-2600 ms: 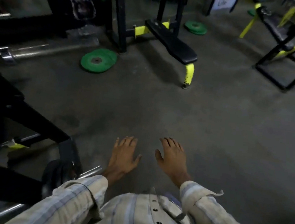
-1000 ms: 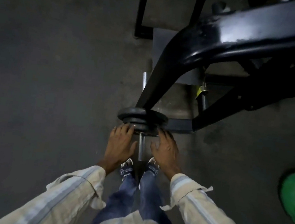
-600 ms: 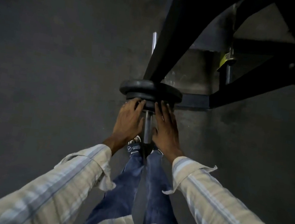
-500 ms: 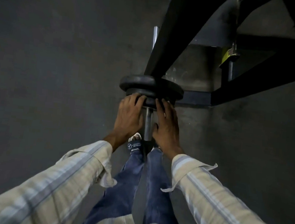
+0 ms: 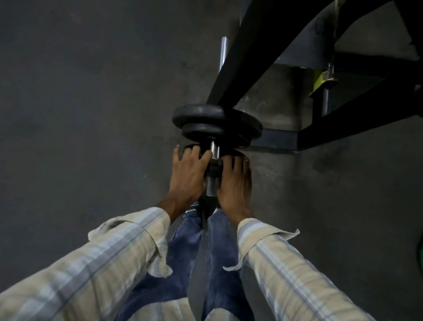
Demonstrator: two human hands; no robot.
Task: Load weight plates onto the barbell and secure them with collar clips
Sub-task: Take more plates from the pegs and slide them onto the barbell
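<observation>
Dark gym floor [image 5: 78,118], both hands' fingers [image 5: 195,156] curled round small black plate [image 5: 214,170] on barbell [image 5: 215,147], no legible writing

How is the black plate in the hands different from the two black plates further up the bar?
The small black plate held by the left hand and right hand looks smaller than the two stacked black plates. A gap of bare steel bar separates it from them; they sit pressed together. All are round, black and on the bar.
</observation>
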